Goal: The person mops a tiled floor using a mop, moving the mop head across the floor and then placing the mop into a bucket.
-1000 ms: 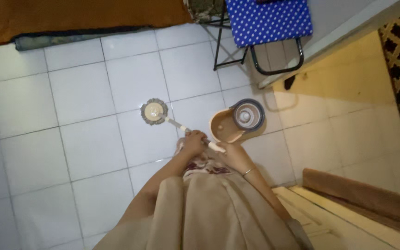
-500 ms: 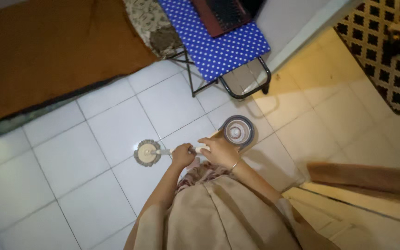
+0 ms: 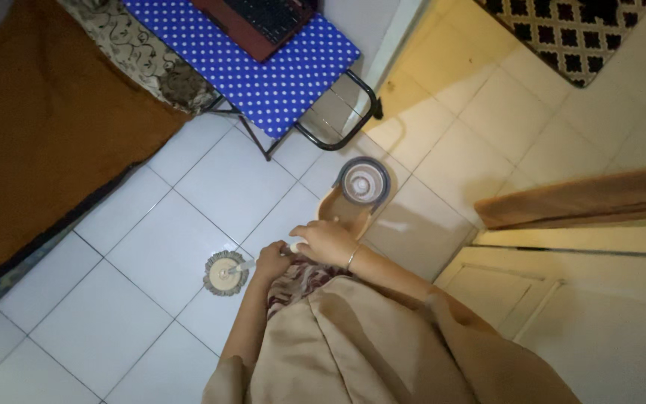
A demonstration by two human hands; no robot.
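Looking down from the head camera, white floor tiles lie open to 9 and 7 o'clock of the round mop head, which rests flat on them. A brown mat edges the tiles at 10 o'clock, a dotted blue folding table stands at 12, and a mop bucket sits at 1 o'clock, near the hands. The left hand wraps the mop handle low down; the right hand closes over its pale upper end. Both forearms reach forward from a tan garment.
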